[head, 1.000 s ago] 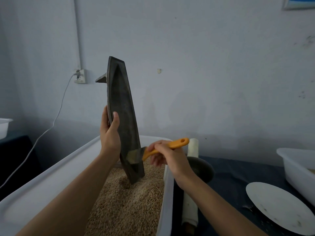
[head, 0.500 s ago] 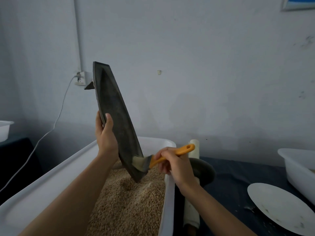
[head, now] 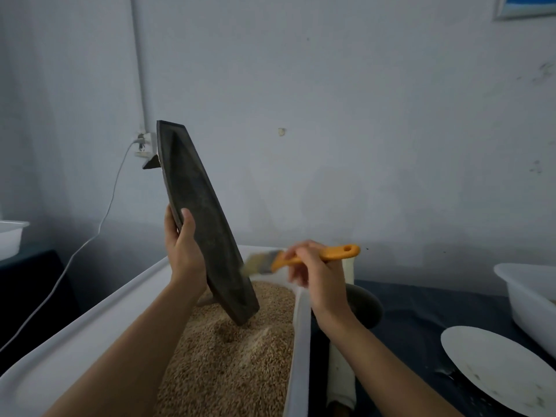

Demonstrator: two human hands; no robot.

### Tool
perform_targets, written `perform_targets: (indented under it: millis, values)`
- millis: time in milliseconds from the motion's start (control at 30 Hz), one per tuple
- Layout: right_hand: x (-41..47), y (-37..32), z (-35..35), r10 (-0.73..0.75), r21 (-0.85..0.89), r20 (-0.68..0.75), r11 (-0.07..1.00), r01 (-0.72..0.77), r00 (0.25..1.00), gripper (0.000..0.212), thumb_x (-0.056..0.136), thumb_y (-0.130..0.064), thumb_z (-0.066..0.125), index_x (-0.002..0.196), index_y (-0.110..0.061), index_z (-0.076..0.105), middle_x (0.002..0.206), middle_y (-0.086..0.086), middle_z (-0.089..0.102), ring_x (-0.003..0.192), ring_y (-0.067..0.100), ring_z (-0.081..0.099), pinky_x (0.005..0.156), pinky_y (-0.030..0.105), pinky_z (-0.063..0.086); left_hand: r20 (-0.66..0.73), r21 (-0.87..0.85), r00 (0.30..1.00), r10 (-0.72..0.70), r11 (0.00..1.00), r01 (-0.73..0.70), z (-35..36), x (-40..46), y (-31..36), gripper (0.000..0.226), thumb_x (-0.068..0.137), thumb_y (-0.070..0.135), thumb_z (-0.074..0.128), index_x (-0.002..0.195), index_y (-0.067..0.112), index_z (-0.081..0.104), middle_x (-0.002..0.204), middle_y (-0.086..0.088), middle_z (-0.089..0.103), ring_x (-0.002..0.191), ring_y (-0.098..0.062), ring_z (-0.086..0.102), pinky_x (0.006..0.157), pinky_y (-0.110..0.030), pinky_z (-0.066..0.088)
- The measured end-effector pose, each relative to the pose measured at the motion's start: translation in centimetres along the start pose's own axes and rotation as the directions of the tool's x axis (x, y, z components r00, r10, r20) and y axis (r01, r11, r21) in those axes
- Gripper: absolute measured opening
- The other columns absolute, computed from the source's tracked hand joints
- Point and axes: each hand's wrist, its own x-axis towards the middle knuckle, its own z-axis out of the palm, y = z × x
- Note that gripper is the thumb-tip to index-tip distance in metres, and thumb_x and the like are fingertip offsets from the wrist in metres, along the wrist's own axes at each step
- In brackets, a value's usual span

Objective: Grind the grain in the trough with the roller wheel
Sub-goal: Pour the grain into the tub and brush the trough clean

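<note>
No readable text, label or number shows anywhere.

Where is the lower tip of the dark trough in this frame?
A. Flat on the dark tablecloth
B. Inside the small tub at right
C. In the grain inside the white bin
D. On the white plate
C: the left hand holds the trough tilted, its tip down in the grain inside the white bin.
</note>
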Motion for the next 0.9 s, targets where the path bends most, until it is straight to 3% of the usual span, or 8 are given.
perform_targets:
  millis: [67, 167, 333, 467, 600, 767, 900]
  values:
    - [1.4, -0.4, 1.7, -0.072, -0.008, 0.156, 0.997, 0.074, 0.985, 0.025, 0.099, -0.004, 0.046, 0.084, -0.006, 0.066, 0.066, 0.002, 0.064, 0.059, 0.011, 0.058, 0.055, 0.017, 0.046, 0.019, -0.012, 1.0, -0.013, 1.0, 0.013, 0.2, -0.3, -0.1, 0.046, 0.099, 0.033, 0.043, 0.144, 0.024, 0.036, 0.139, 0.0, 0.046, 0.127, -0.021, 0.044, 0.109, -0.042, 0.036]
    - [3.0, -0.3, 4.3, -0.069, -0.161, 0.309, 0.979, 0.124, 0.948, 0.019, 0.1, -0.012, 0.047, 0.099, -0.007, 0.066, 0.083, 0.003, 0.067, 0.073, 0.011, 0.063, 0.066, 0.019, 0.051, 0.071, -0.037, 0.997, -0.044, 0.998, 0.047, 0.4, -0.6, -0.2, 0.046, 0.098, 0.035, 0.045, 0.141, 0.022, 0.039, 0.137, -0.012, 0.047, 0.123, -0.03, 0.048, 0.102, -0.042, 0.043]
    - [3.1, 0.6, 4.1, 0.042, -0.31, 0.172, 0.951, 0.013, 0.984, 0.024, 0.096, -0.006, 0.049, 0.086, -0.001, 0.069, 0.061, 0.001, 0.06, 0.053, 0.005, 0.055, 0.054, 0.018, 0.044, 0.086, 0.004, 0.996, 0.007, 1.0, -0.008, 0.4, -0.6, -0.2, 0.044, 0.098, 0.034, 0.046, 0.141, 0.025, 0.04, 0.135, -0.003, 0.049, 0.12, -0.023, 0.051, 0.103, -0.046, 0.043]
    - [1.0, 0.1, 2.0, 0.149, -0.386, 0.141, 0.919, -0.084, 0.979, 0.033, 0.096, -0.007, 0.047, 0.071, -0.005, 0.067, 0.049, -0.002, 0.054, 0.043, 0.005, 0.051, 0.05, 0.018, 0.042, 0.059, 0.05, 0.997, 0.047, 0.997, -0.05, 0.3, -0.4, -0.3, 0.044, 0.099, 0.032, 0.045, 0.142, 0.025, 0.038, 0.137, 0.002, 0.048, 0.125, -0.018, 0.045, 0.108, -0.045, 0.036]
    - [-0.7, -0.5, 0.3, 0.223, -0.32, 0.086, 0.929, -0.185, 0.971, 0.036, 0.094, -0.004, 0.046, 0.061, -0.005, 0.063, 0.041, 0.001, 0.05, 0.036, 0.007, 0.046, 0.043, 0.016, 0.038, 0.042, 0.058, 0.997, 0.068, 0.996, -0.071, 0.2, -0.3, -0.1, 0.044, 0.099, 0.031, 0.045, 0.143, 0.024, 0.037, 0.138, 0.001, 0.047, 0.125, -0.018, 0.045, 0.108, -0.043, 0.036]
    - [-1.4, -1.3, -1.0, 0.12, -0.138, 0.012, 0.983, -0.117, 0.993, 0.036, 0.095, 0.0, 0.046, 0.063, 0.0, 0.063, 0.041, 0.003, 0.05, 0.036, 0.008, 0.044, 0.04, 0.015, 0.034, 0.018, 0.053, 0.997, 0.072, 0.996, -0.073, 0.1, -0.3, 0.0, 0.045, 0.099, 0.031, 0.044, 0.143, 0.025, 0.036, 0.137, 0.004, 0.047, 0.122, -0.015, 0.046, 0.105, -0.037, 0.038]
    - [-1.3, -0.6, -1.2, 0.186, -0.196, 0.046, 0.965, -0.174, 0.981, 0.036, 0.096, -0.001, 0.046, 0.064, -0.003, 0.062, 0.046, 0.007, 0.051, 0.038, 0.008, 0.045, 0.041, 0.015, 0.035, -0.005, 0.05, 0.999, 0.051, 0.997, -0.05, 0.2, -0.6, 0.0, 0.045, 0.1, 0.03, 0.045, 0.143, 0.024, 0.037, 0.136, 0.005, 0.047, 0.12, -0.012, 0.046, 0.104, -0.032, 0.037]
